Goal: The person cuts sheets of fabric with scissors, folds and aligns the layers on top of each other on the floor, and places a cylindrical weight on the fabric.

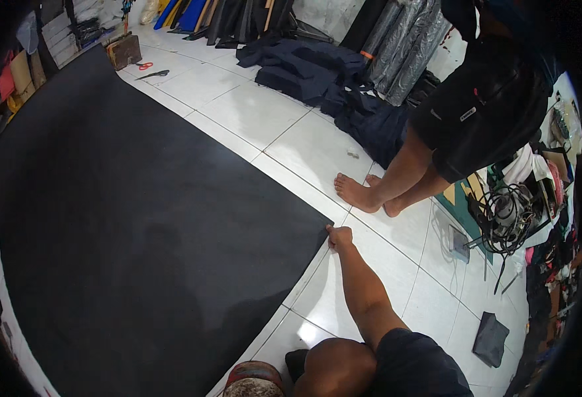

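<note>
Head view showed the black sheet point(145, 198) spread across the tiled floor point(384, 284), lying mostly flat. The right hand point(339, 238) was closed narrowly on the sheet's right-hand corner; the left hand was out of sight, so its state could not be told. Laying out looked largely done, with that corner seemingly left to settle, though the dim left rim was hard to judge. Red-handled scissors point(145, 65) lay unused beyond the far edge.

The white-tiled floor point(397, 248) carries a broad black sheet point(125, 198) at left. Near its far end lie red scissors point(145, 65) and dark scissors point(161, 73); navy fabric point(297, 66) and a dark cloth point(489, 339) lie farther right.
</note>
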Tool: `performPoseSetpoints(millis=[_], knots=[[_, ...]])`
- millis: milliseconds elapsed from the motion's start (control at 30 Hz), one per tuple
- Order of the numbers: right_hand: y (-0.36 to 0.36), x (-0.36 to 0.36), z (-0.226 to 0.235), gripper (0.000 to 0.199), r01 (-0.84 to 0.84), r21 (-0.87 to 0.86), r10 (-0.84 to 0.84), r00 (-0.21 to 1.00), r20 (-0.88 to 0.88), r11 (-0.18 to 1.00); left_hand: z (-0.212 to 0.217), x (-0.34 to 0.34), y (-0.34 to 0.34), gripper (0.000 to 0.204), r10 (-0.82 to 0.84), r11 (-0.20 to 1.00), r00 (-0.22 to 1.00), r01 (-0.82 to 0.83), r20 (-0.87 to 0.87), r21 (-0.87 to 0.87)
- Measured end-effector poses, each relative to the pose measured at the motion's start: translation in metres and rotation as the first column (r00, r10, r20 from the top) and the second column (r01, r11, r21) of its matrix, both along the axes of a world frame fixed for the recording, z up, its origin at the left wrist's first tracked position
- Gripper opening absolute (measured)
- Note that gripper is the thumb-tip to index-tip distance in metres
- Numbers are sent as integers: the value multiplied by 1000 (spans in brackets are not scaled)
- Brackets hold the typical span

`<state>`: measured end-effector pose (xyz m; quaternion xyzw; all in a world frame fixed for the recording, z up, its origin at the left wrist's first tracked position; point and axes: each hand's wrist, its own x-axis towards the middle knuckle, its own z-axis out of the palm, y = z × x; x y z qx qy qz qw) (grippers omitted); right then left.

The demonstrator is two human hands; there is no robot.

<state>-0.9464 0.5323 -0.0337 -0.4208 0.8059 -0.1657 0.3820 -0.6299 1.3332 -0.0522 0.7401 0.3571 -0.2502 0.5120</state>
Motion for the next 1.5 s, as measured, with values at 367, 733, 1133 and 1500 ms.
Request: performPoseSetpoints(millis=[367, 733, 1133, 1500], knots=[[-13, -18, 3, 29, -593, -180, 405, 710, -576, 785, -34, -7, 26, 19, 50, 978, 981, -10, 186, -206], [261, 99, 64, 40, -935, -272, 871, -68, -487, -226, 12, -18, 5, 26, 23, 999, 988, -17, 153, -36], [273, 87, 46, 37, -934, -92, 799, -243, -551, -347, 15, -20, -13, 23, 136, 988, 965, -115, 225, -104], [276, 90, 38, 37, -904, -119, 727, -245, -641, -410, 15, -23, -10, 20, 124, 988, 949, -91, 289, -124]])
